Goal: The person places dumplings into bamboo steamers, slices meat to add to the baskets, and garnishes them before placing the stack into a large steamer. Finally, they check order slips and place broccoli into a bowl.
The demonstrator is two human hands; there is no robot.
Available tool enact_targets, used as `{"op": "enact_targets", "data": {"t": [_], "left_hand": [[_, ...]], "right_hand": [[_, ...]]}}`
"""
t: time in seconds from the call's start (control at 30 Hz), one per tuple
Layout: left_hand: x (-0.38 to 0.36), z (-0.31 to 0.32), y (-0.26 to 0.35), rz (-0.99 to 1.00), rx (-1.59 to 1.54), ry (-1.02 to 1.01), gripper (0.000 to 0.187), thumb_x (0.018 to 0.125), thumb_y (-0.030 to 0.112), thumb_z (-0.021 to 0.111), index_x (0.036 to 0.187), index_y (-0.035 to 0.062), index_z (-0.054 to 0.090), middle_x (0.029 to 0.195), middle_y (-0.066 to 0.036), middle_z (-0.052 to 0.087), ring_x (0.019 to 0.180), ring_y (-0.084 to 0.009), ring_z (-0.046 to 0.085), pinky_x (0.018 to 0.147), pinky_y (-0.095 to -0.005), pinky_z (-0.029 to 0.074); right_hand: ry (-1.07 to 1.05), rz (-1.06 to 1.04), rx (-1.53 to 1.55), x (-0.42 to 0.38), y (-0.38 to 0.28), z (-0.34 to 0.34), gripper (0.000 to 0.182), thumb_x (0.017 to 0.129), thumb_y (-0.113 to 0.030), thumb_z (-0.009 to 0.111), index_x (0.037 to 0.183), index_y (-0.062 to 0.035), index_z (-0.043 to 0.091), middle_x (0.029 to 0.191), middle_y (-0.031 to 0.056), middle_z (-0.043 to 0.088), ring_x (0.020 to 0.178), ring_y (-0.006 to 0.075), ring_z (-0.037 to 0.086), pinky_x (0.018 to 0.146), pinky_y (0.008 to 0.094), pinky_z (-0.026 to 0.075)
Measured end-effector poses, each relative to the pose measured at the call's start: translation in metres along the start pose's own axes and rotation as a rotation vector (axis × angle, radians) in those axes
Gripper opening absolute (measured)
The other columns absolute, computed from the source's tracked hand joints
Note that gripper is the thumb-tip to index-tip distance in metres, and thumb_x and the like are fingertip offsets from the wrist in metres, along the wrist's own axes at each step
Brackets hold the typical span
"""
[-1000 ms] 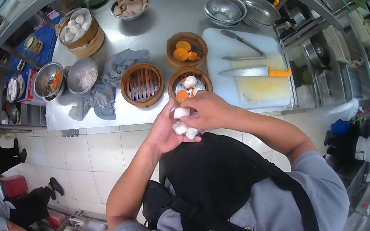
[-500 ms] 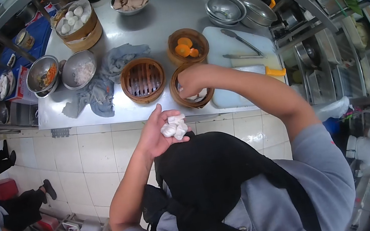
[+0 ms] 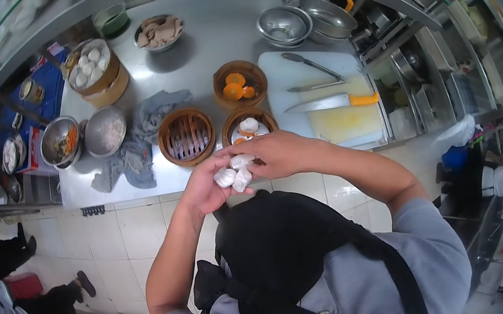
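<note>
Several white pleated dumplings lie in the cupped palm of my left hand, just in front of the table edge. My right hand has its fingers curled against these dumplings, seemingly pinching one; its fingertips are partly hidden. Just beyond my hands stands a small round bamboo steamer, holding a white dumpling and orange slices. To its left is another bamboo steamer with bare slats. Behind, a third bamboo steamer contains orange carrot-like slices.
On the right lies a white cutting board with a yellow-handled knife and tongs. Grey cloths and metal bowls occupy the left. A tall steamer of white buns stands farther back.
My right hand has come out of the near steamer and moved left to the dumplings in my left hand. A dumpling now shows in that steamer. The view has shifted.
</note>
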State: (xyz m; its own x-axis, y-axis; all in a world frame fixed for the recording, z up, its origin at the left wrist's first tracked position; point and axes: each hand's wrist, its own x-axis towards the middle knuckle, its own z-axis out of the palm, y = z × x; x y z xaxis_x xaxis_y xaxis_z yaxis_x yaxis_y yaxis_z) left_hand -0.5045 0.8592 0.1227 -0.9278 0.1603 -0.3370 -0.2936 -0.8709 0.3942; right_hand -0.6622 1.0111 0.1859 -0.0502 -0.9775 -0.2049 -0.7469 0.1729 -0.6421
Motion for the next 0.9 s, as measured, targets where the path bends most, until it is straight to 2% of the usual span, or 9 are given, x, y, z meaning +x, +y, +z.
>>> {"op": "enact_targets", "data": {"t": [0.17,0.23,0.27,0.33,0.43,0.53,0.8,0.87,0.9], "left_hand": [[0.024,0.013,0.004,-0.114,0.167,-0.006,0.048,0.095,0.016,0.044,0.141,0.0048,0.040,0.130,-0.018,0.058,0.106,-0.0339,0.066,0.079,-0.0519,0.059],[0.031,0.028,0.010,-0.107,0.190,-0.015,0.047,0.095,0.015,0.045,0.141,0.0047,0.040,0.129,-0.018,0.058,0.106,-0.0338,0.066,0.079,-0.0509,0.059],[0.033,0.034,0.013,-0.097,0.203,-0.030,0.047,0.095,0.014,0.045,0.140,0.0046,0.040,0.129,-0.019,0.058,0.106,-0.0337,0.066,0.079,-0.0500,0.059],[0.039,0.035,0.017,-0.062,0.202,0.009,0.045,0.096,0.016,0.046,0.139,0.0030,0.040,0.128,-0.019,0.059,0.106,-0.0339,0.066,0.079,-0.0488,0.059],[0.043,0.026,0.020,0.046,0.181,0.088,0.038,0.098,0.015,0.050,0.131,-0.0013,0.044,0.124,-0.021,0.060,0.107,-0.0352,0.065,0.082,-0.0453,0.059],[0.042,0.026,0.025,0.140,0.089,0.219,0.031,0.093,0.002,0.055,0.123,-0.0019,0.048,0.120,-0.022,0.061,0.107,-0.0350,0.065,0.091,-0.0441,0.058],[0.057,0.021,0.054,0.289,0.288,0.404,0.037,0.088,-0.007,0.054,0.123,-0.0030,0.043,0.114,-0.021,0.059,0.103,-0.0347,0.066,0.090,-0.0425,0.059],[0.066,0.020,0.060,0.307,0.269,0.399,0.038,0.090,-0.006,0.053,0.125,-0.0023,0.041,0.115,-0.023,0.057,0.106,-0.0365,0.064,0.093,-0.0436,0.057],[0.070,0.020,0.064,0.327,0.253,0.396,0.038,0.091,-0.004,0.052,0.127,-0.0016,0.040,0.117,-0.024,0.056,0.108,-0.0384,0.063,0.096,-0.0446,0.055]], "right_hand": [[-0.018,-0.033,0.100,-0.015,0.036,-0.004,0.047,0.086,-0.021,0.063,0.130,-0.0079,0.055,0.101,0.0182,0.066,0.097,0.0340,0.066,0.081,0.0426,0.051],[-0.173,0.024,0.231,-0.013,0.048,-0.013,0.040,0.087,-0.022,0.068,0.120,-0.0026,0.056,0.099,0.0116,0.066,0.095,0.0207,0.066,0.077,0.0362,0.054],[-0.168,0.018,0.235,-0.011,0.058,-0.014,0.040,0.087,-0.022,0.068,0.120,-0.0026,0.056,0.099,0.0116,0.066,0.095,0.0207,0.066,0.077,0.0362,0.054],[-0.165,0.141,0.879,-0.001,0.083,-0.013,0.031,0.089,-0.025,0.070,0.108,-0.0042,0.058,0.092,0.0053,0.064,0.081,0.0115,0.062,0.067,0.0292,0.052],[0.060,0.242,0.664,0.035,0.121,-0.045,0.027,0.089,-0.026,0.069,0.104,-0.0054,0.062,0.084,0.0022,0.064,0.063,0.0093,0.057,0.056,0.0261,0.048],[0.215,0.403,0.433,0.088,0.149,-0.078,0.026,0.085,-0.026,0.068,0.098,-0.0028,0.066,0.075,0.0034,0.062,0.056,0.0120,0.056,0.050,0.0280,0.045],[-0.106,0.537,0.101,0.145,0.175,-0.082,0.034,0.085,-0.028,0.066,0.103,0.0013,0.066,0.076,0.0057,0.063,0.056,0.0165,0.060,0.051,0.0320,0.048],[0.239,0.373,0.033,0.125,0.165,-0.078,0.041,0.086,-0.030,0.067,0.112,0.0015,0.063,0.079,0.0091,0.067,0.060,0.0207,0.065,0.055,0.0364,0.051],[0.243,0.372,0.032,0.116,0.158,-0.074,0.041,0.086,-0.030,0.067,0.112,0.0015,0.063,0.079,0.0091,0.067,0.060,0.0207,0.065,0.055,0.0364,0.051]]}}
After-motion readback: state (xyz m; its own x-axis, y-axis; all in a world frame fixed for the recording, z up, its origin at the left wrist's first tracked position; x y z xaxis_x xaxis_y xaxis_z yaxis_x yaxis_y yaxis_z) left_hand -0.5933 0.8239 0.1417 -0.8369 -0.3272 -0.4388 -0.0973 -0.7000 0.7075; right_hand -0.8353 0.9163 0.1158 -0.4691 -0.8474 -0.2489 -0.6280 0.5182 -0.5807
